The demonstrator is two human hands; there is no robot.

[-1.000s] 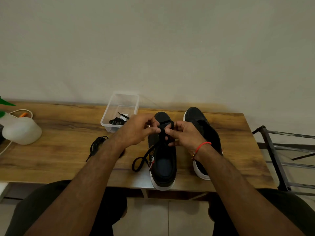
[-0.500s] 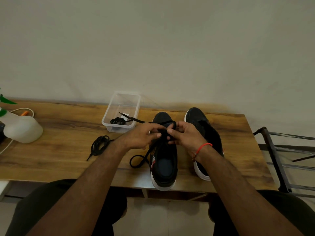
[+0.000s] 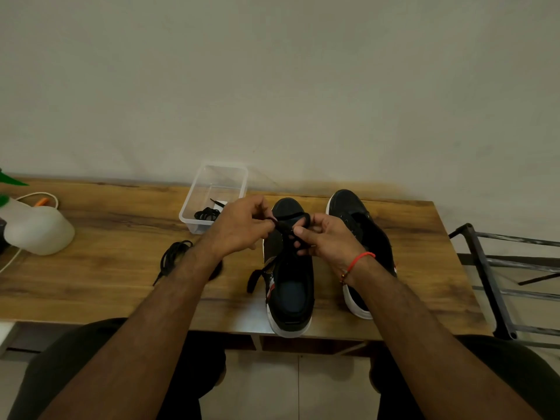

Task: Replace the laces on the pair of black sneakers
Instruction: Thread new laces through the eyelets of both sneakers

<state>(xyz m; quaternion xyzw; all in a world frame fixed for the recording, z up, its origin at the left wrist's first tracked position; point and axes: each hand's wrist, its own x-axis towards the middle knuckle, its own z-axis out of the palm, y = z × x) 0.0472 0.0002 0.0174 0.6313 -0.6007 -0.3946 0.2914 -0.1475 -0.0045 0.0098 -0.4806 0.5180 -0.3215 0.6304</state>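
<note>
On the wooden bench (image 3: 106, 237) a clear plastic tub (image 3: 194, 207) holds one coiled black lace (image 3: 206, 214), another lace bundle (image 3: 174, 256) lies loose, and over the nearer of two black sneakers (image 3: 291, 286) both hands' grips, left hand (image 3: 239, 228) and right hand (image 3: 325, 239), pinch its lace (image 3: 286, 227).

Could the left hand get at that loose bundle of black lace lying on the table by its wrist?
Probably yes, once it lets go. The left hand now pinches the lace over the left sneaker; the loose lace bundle lies beside its forearm on the wooden table, nothing between.
</note>
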